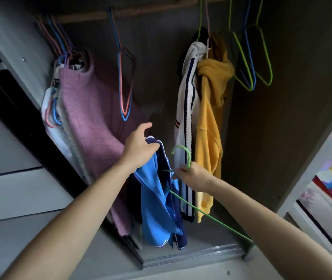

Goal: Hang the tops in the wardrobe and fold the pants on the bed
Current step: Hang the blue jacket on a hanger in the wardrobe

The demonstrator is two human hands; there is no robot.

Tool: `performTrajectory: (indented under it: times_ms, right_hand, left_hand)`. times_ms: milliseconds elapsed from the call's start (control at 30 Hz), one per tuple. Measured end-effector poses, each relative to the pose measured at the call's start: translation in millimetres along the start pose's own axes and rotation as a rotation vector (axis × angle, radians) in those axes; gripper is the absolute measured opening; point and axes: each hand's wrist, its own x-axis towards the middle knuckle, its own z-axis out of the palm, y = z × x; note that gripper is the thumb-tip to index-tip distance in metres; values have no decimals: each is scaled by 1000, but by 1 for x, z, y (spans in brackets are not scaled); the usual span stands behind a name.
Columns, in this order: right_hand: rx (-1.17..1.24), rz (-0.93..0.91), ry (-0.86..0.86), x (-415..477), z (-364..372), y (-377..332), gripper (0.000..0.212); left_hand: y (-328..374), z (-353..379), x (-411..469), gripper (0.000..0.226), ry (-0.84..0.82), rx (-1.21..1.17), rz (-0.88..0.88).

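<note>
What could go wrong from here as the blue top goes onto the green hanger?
1. The left hand grips the blue top only at its collar, with the rest hanging loose; it may slip off the green hanger, which the right hand holds by its neck.
2. The hanger's hook sits close to the white striped jacket and could snag it on the way up to the rod.

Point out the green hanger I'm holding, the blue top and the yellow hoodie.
green hanger (189, 159), head view, on the curve of its hook
blue top (153, 190), head view, on its light blue front
yellow hoodie (209, 126), head view, on its body below the hood
</note>
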Motion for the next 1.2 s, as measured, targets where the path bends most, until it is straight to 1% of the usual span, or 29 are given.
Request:
performTrajectory:
  times_ms: [33, 100, 167, 200, 300, 367, 400, 467, 500, 533, 600, 633, 667, 700, 733, 800, 833, 867, 900, 967, 1000, 1033, 1100, 1200]
  right_hand:
    - [16, 18, 49, 3, 6, -3, 40]
    - [256, 18, 212, 5, 7, -13, 39]
    - [515, -50, 386, 6, -2, -23, 38]
    - [593, -99, 435, 6, -5, -27, 37]
    - [665, -206, 475, 1, -6, -38, 37]
    - [691, -214, 479, 0, -7, -40, 39]
    - [703, -216, 479, 0, -10, -40, 41]
    - [710, -230, 484, 0, -16, -41, 42]
    - [708, -237, 487, 0, -19, -40, 43]
    - [699, -241, 488, -2, -22, -38, 44]
    - [653, -247, 488, -7, -28, -35, 46]
    - [626, -257, 486, -9, -30, -34, 46]
    - [604, -272, 486, -11, -33, -34, 46]
    - [586, -287, 485, -13, -36, -35, 46]
    - [570, -305, 483, -15, -38, -37, 46]
    - [537, -369, 461, -20, -41, -40, 44]
    - [515, -399, 441, -22, -44, -40, 43]
    - [487, -409, 421, -24, -49, -41, 42]
    - [456, -394, 402, -26, -54, -41, 44]
    - [383, -345, 383, -30, -66, -38, 58]
    - [316, -331, 409, -32, -72, -34, 63]
    - [237, -326, 462, -34, -77, -30, 62]
    - [100, -308, 594, -38, -82, -18, 50]
    - [-174, -257, 828, -39, -80, 1, 44]
  left_hand:
    - [5, -3, -4, 64, -13, 9, 37]
    - [10, -11, -10, 65, -37, -25, 51]
    - [10, -18, -15, 66, -129, -122, 14]
    - [9, -21, -18, 67, -178, -148, 11]
    - [12, -26, -25, 63, -210, -142, 82]
    - [17, -33, -28, 49, -275, -174, 159]
    - [18, -38, -28, 39, -332, -133, 202]
    - [17, -48, -26, 17, -434, 122, 283]
    - [16, -52, -25, 11, -440, 234, 312]
    - [15, -56, -23, 13, -375, 282, 347]
    - [16, -61, -19, 16, -112, 241, 445]
    - [19, -62, -16, 23, 7, 281, 529]
    - [22, -61, -12, 32, 55, 382, 608]
    - [25, -60, -8, 39, 30, 483, 653]
    - [30, -57, -5, 44, -45, 558, 656]
    - [41, -50, -1, 57, -207, 624, 584]
    - [46, -46, 0, 62, -235, 634, 568]
    - [49, -42, 1, 59, -228, 630, 580]
    - [51, -39, 2, 51, -202, 596, 602]
    - [51, -34, 3, 36, -169, 515, 629]
    - [51, -33, 2, 30, -173, 491, 627]
    - [51, -31, 1, 25, -182, 480, 614]
    - [52, -25, -1, 17, -202, 479, 577]
    - [56, -20, -5, 4, -171, 476, 495]
